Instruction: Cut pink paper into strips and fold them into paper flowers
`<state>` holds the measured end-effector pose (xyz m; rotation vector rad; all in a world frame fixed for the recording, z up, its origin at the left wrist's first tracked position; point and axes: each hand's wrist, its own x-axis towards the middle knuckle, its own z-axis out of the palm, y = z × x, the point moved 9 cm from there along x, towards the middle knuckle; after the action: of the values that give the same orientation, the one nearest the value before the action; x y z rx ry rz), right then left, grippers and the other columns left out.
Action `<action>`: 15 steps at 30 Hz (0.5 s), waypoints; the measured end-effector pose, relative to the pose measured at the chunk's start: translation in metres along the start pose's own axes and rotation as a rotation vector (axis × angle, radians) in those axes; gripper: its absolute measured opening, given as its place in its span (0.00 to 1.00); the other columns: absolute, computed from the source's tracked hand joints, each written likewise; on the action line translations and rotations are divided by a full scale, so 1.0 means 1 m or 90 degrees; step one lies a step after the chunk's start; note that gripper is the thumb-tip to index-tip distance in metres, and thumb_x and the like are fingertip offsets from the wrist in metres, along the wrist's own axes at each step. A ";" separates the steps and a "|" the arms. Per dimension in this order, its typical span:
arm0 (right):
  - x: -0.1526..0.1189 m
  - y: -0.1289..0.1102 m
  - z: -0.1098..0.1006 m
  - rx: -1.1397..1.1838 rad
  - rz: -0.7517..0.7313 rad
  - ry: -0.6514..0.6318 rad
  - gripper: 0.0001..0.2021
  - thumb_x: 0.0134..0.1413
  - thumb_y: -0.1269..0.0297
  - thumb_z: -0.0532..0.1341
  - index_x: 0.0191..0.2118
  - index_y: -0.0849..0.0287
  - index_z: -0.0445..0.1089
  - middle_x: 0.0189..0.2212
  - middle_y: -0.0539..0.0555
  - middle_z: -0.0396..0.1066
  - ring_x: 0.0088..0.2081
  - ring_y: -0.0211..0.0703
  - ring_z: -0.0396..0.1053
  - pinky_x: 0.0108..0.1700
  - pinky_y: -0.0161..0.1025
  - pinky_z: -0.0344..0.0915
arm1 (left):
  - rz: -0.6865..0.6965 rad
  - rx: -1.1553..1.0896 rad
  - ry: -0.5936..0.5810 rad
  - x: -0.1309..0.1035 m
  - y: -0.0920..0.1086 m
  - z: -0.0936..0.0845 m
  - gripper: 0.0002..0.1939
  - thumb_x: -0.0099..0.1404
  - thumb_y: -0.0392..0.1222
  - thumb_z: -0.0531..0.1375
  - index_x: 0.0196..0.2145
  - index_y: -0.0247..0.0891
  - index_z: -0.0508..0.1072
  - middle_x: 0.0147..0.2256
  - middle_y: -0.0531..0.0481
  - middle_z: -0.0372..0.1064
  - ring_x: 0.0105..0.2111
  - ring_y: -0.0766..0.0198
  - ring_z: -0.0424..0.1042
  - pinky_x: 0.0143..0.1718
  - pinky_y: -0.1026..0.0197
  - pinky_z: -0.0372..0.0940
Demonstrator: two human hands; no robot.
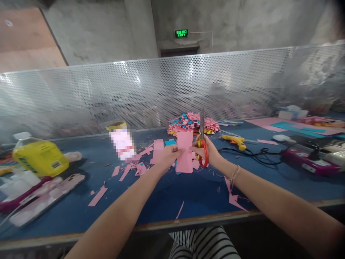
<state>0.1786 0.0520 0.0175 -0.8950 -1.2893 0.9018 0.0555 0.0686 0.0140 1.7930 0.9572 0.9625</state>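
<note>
Between my two hands, a strip of pink paper (184,158) is held upright over the blue table. My left hand (170,154) pinches its left edge. At its right edge, my right hand (208,149) grips the paper with the fingertips and also carries scissors (204,153) with red and yellow handles. The scissor blades point up and look closed. Behind the strip lies another pink piece (157,150) and a bit of blue paper (170,142). A pile of pink and blue paper flowers (192,122) stands farther back.
Pink scraps (141,168) litter the table. On the right are a yellow glue gun (237,141), its black cord and a purple power strip (309,162). A yellow bottle (40,154) and a phone (48,199) are on the left. A perforated metal panel (134,93) borders the back.
</note>
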 end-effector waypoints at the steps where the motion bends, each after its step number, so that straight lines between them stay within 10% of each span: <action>1: 0.000 0.000 0.001 0.004 0.001 -0.003 0.21 0.31 0.67 0.63 0.31 0.55 0.49 0.18 0.40 0.60 0.14 0.29 0.57 0.14 0.29 0.58 | 0.001 0.049 0.011 0.000 0.001 -0.002 0.14 0.50 0.48 0.56 0.18 0.33 0.64 0.16 0.56 0.55 0.17 0.73 0.53 0.19 0.67 0.47; 7: 0.001 0.002 0.004 -0.010 0.007 -0.056 0.20 0.34 0.65 0.62 0.31 0.54 0.48 0.20 0.42 0.63 0.17 0.33 0.62 0.17 0.32 0.60 | 0.067 0.262 0.109 0.009 0.008 -0.027 0.13 0.54 0.45 0.52 0.18 0.34 0.62 0.17 0.55 0.54 0.19 0.70 0.54 0.22 0.65 0.49; 15: -0.008 0.010 0.018 -0.419 -0.056 -0.187 0.19 0.33 0.65 0.63 0.32 0.57 0.52 0.28 0.53 0.69 0.29 0.43 0.68 0.31 0.37 0.63 | -0.082 0.260 0.383 0.010 -0.034 -0.119 0.08 0.53 0.37 0.50 0.22 0.34 0.67 0.27 0.46 0.66 0.33 0.60 0.64 0.34 0.62 0.56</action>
<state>0.1594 0.0492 0.0068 -1.2257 -1.9207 0.5479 -0.0531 0.1270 0.0246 1.7585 1.7248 1.3287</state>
